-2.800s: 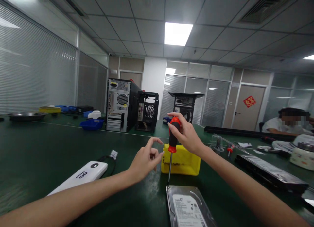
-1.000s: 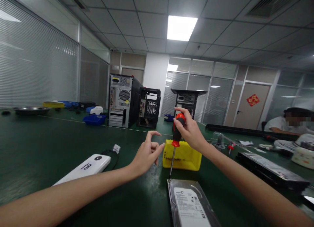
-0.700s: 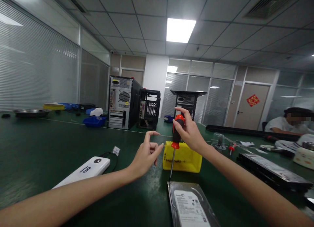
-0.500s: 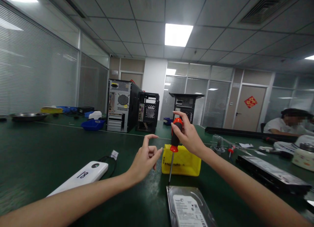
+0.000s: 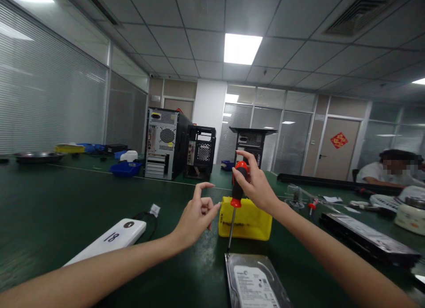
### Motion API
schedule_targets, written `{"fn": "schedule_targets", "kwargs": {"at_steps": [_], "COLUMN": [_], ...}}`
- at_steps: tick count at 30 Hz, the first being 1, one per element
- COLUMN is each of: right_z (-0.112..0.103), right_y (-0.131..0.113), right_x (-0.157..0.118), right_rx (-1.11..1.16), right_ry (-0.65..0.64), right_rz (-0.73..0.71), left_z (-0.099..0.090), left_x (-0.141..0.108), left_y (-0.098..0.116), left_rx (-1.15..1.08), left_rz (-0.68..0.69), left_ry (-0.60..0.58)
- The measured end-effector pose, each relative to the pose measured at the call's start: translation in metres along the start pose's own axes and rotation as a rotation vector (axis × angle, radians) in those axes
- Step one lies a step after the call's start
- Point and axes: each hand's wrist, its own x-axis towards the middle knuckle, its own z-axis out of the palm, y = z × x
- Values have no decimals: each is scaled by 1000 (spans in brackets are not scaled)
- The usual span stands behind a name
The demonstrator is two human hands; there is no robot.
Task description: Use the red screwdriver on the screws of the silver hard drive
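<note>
A red and black screwdriver (image 5: 237, 188) stands nearly upright in my right hand (image 5: 254, 179), whose thumb and fingers wrap its handle. Its tip touches the far left corner of a silver hard drive (image 5: 255, 281) with a white label, lying on the green table (image 5: 159, 272). My left hand (image 5: 199, 215) hovers left of the screwdriver, index finger and thumb apart, the other fingers curled, holding nothing. Behind the drive is a yellow bin (image 5: 255, 221) with small dark bits inside.
A white device marked 18 (image 5: 113, 237) lies at left. Computer cases (image 5: 166, 144) and a blue tray (image 5: 125, 168) stand farther back. More drives (image 5: 368, 237), a jar (image 5: 410, 215) and a small red screwdriver (image 5: 312, 206) are at right. A person (image 5: 385, 170) sits beyond.
</note>
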Motion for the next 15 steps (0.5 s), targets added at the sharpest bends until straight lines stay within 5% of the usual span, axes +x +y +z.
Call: {"fn": "schedule_targets", "kwargs": {"at_steps": [15], "right_z": [0], "right_y": [1], "right_x": [1], "right_rx": [-1], "right_ry": [1], "right_rz": [3], "left_z": [0], "left_x": [-1], "left_y": [2], "left_rx": [30], "left_rz": [13], "left_ry": [-8]}}
